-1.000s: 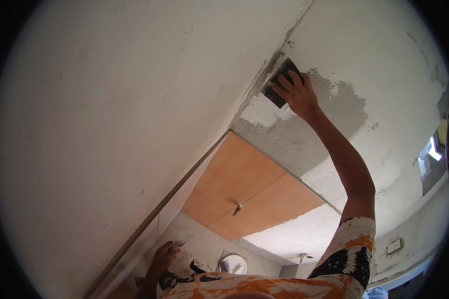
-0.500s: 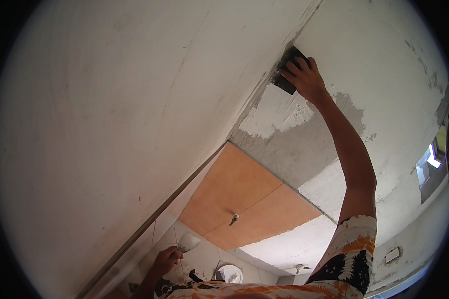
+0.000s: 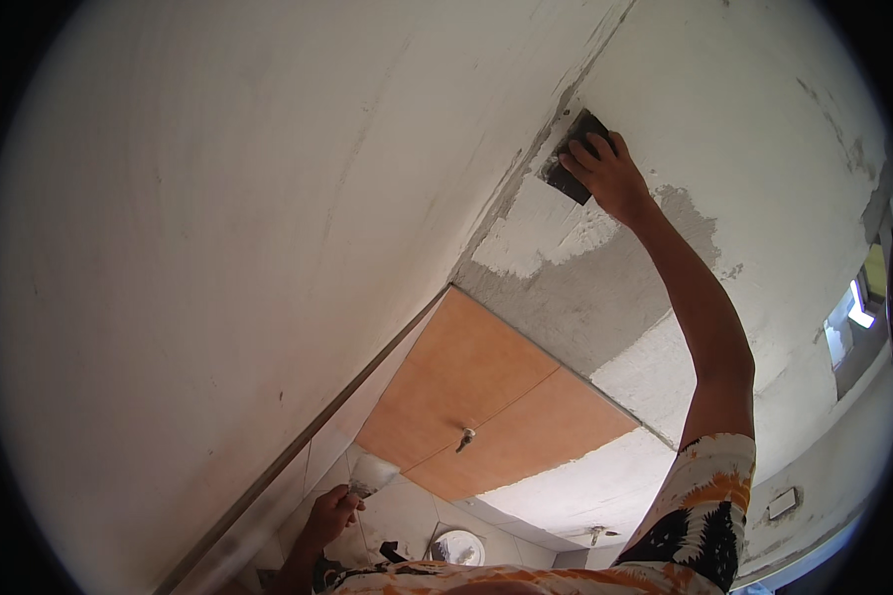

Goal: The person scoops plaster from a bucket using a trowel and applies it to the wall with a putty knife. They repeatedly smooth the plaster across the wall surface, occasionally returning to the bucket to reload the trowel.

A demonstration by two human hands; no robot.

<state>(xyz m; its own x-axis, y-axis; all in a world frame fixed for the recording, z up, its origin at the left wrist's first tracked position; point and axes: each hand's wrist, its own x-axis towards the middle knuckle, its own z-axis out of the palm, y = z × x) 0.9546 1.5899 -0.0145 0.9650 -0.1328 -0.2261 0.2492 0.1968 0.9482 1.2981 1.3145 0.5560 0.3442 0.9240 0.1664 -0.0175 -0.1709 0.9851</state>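
High on the right-hand wall, my right hand (image 3: 610, 178) is wrapped over a dark rectangular plastering trowel (image 3: 570, 190), its blade against the wall beside the corner. White plaster (image 3: 526, 238) lies just below the trowel, bordering a bare grey cement patch (image 3: 585, 307). Low down near my body, my left hand (image 3: 335, 514) is closed round a putty knife (image 3: 375, 474); its broad blade points up and carries whitish smears. The knife's handle is mostly hidden in the fist.
Orange tiles (image 3: 486, 387) with a tap (image 3: 465, 437) cover the lower wall. A smooth pale wall (image 3: 218, 228) fills the left, with a tile edge strip (image 3: 318, 421) along it. A bucket of white material (image 3: 457, 547) stands on the floor. An opening (image 3: 853, 312) is at far right.
My right hand and the plastering trowel have shifted slightly down, uncovering more of the grey corner strip. My left hand has hardly moved, and the putty knife has risen slightly.
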